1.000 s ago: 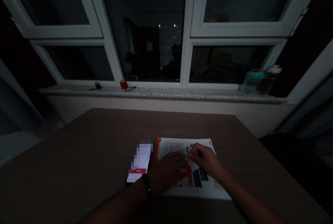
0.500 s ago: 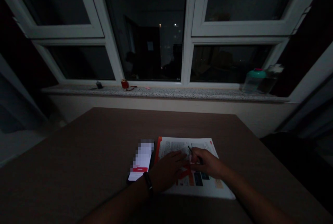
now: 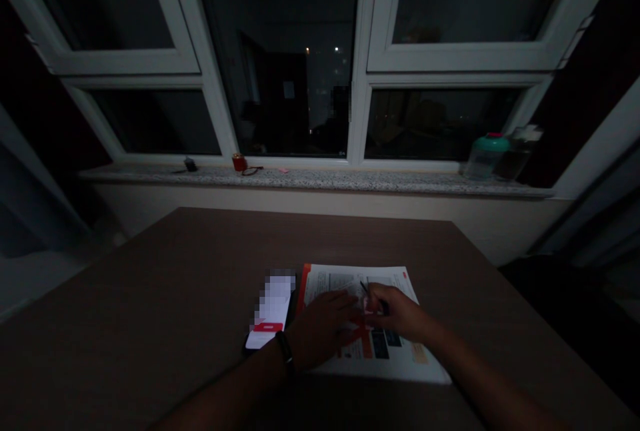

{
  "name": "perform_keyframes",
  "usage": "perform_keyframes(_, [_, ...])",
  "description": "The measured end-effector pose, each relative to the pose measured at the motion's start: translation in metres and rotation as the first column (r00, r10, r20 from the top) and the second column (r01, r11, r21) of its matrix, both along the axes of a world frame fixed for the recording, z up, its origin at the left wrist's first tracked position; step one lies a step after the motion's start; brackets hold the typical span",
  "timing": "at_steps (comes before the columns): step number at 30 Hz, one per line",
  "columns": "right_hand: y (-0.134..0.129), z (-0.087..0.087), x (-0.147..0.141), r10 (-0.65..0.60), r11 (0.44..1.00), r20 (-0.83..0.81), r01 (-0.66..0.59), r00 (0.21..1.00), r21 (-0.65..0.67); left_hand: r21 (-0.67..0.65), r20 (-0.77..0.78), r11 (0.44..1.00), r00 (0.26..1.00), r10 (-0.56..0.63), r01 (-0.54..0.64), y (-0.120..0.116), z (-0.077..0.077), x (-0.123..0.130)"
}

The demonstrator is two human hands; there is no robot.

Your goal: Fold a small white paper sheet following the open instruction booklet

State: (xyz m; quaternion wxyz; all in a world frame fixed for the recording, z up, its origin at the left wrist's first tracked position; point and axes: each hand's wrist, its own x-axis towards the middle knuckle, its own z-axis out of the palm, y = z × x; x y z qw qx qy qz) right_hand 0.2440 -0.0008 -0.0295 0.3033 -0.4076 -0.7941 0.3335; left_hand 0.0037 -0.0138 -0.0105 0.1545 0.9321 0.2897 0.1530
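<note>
The right hand point(image 3: 393, 311) grips one slim dark tool point(image 3: 364, 287) over one booklet point(image 3: 400, 364) on a table point(image 3: 320, 234), the left hand point(image 3: 325, 324) spread flat on the cover. One phone point(image 3: 273, 304) lies alongside; two bottles point(image 3: 487, 159), contents unclear, stand on the sill point(image 3: 350, 181).

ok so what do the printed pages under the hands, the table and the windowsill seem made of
The printed pages look like paper: flat, with print; gloss unclear in this dimness. The table seems wood or laminate: matt brown, faint grain. The windowsill looks like granite or similar stone, perhaps smooth: fine grey-and-white speckle.
</note>
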Motion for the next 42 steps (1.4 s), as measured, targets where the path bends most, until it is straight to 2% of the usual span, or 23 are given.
perform_keyframes(5, [0.0,-0.003,0.002,0.02,1.0,0.024,-0.019,1.0,-0.025,0.006,-0.014,1.0,1.0,-0.014,0.014,0.0,0.003,0.001])
perform_keyframes(10, [0.01,-0.011,-0.002,-0.143,0.988,0.0,0.143,0.99,0.065,0.02,0.017,1.0,1.0,-0.011,0.011,0.0,0.003,0.001])
perform_keyframes(14, [0.016,-0.015,-0.004,-0.19,0.978,-0.021,0.191,0.982,0.086,0.021,0.019,1.0,1.0,-0.011,0.01,0.0,0.002,0.001])
perform_keyframes(18, [0.014,-0.013,-0.002,-0.144,0.987,-0.025,0.145,0.989,0.07,0.018,0.024,1.0,1.0,-0.003,0.002,-0.001,0.002,0.0])
perform_keyframes(25, [0.003,-0.003,0.001,0.011,1.0,0.018,-0.011,1.0,-0.013,0.017,0.039,1.0,0.999,-0.026,0.025,-0.003,0.007,0.002])
perform_keyframes(30, [-0.001,0.0,0.002,0.05,0.996,0.029,-0.048,0.998,-0.074,0.017,0.016,1.0,1.0,-0.011,0.011,-0.003,0.006,0.003])
perform_keyframes(32, [0.0,-0.002,0.003,0.01,0.996,-0.015,-0.012,1.0,-0.092,0.019,0.006,1.0,1.0,-0.022,0.022,-0.004,0.007,0.003])
perform_keyframes(37, [0.009,-0.008,0.006,-0.236,0.97,-0.212,0.218,0.948,-0.103,0.012,0.025,0.999,0.999,-0.046,0.046,-0.004,0.01,0.005])
perform_keyframes(39, [0.01,-0.008,0.005,-0.263,0.963,-0.215,0.244,0.94,-0.114,-0.003,0.038,0.998,0.998,-0.055,0.055,-0.003,0.011,0.007])
perform_keyframes(42, [0.007,-0.005,-0.001,-0.239,0.969,-0.172,0.222,0.956,-0.113,-0.041,0.045,0.997,0.997,-0.062,0.064,-0.001,0.012,0.008])
